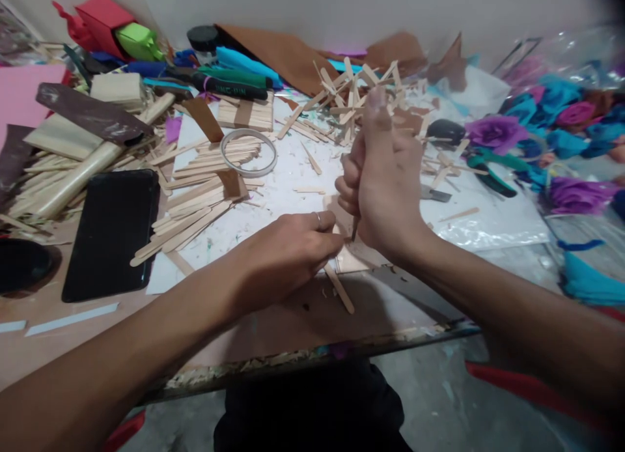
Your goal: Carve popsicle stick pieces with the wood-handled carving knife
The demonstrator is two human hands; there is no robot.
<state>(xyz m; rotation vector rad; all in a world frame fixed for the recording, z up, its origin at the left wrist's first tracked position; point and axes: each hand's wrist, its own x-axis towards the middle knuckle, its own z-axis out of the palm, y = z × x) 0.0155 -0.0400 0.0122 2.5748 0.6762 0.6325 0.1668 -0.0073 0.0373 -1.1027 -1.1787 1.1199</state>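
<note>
My left hand [288,253], a ring on one finger, pinches a wooden craft stick [339,289] against the work surface. The stick's rounded end points toward the table's near edge. Just to the right, my right hand [388,178] is a raised fist with the thumb uppermost. It grips a tool of which only a thin dark tip [355,227] shows below the fist, pointing down near my left fingertips; the rest is hidden. Under both hands lies a small pale board [354,260], partly covered.
Craft sticks [195,211] lie in a fanned pile, with a tape roll [249,152] behind. A black phone [112,234] rests at left. Cut stick pieces [351,94] heap at the back. Green-handled pliers [493,172] and purple paper flowers [498,131] are at right.
</note>
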